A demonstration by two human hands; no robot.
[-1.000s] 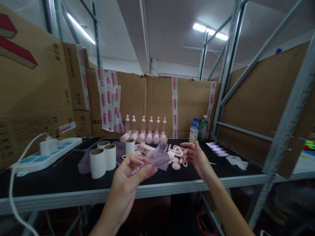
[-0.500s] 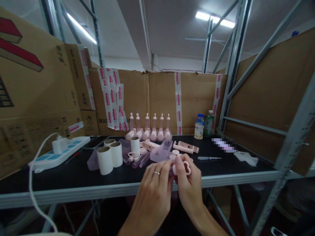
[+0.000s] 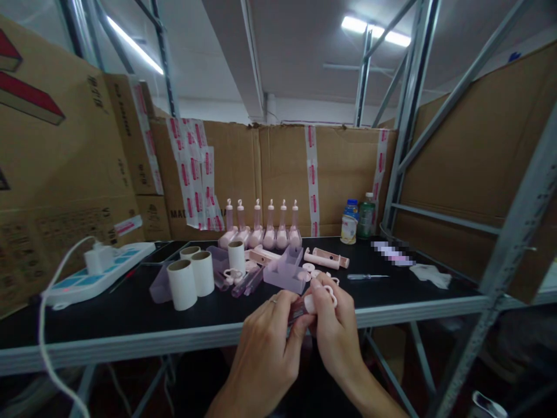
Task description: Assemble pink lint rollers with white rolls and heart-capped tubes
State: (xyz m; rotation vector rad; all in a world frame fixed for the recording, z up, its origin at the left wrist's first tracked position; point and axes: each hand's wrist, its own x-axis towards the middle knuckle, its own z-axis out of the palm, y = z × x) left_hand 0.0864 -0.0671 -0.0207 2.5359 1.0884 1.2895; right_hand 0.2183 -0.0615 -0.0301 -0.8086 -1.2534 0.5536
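Note:
Above the front edge of the table, my left hand [image 3: 266, 339] is closed round a translucent purple tube [image 3: 297, 312]. At the tube's right end sits a pale pink cap with a loop [image 3: 309, 303], which my right hand [image 3: 338, 334] grips between thumb and fingers. The tube's far end is hidden in my left hand. Just beyond the hands lie a purple translucent tray [image 3: 285, 281], small pink round pieces [image 3: 308, 267] and a pink holder frame [image 3: 326, 258]. More purple tubes [image 3: 248, 283] and pink loop caps [image 3: 232, 275] lie to the left.
Several assembled pink dispensers [image 3: 270, 237] stand in a row at the back. White cardboard rolls [image 3: 181, 290] stand left, near a power strip [image 3: 78, 293]. A screwdriver [image 3: 368, 277], a tissue [image 3: 430, 276] and bottles [image 3: 349, 226] are on the right. Metal shelf posts [image 3: 487, 313] bound that side.
My left hand has turned and its fingers have shifted, so more of the purple tube shows. My right hand keeps its grip on the pink cap. The view has shifted slightly.

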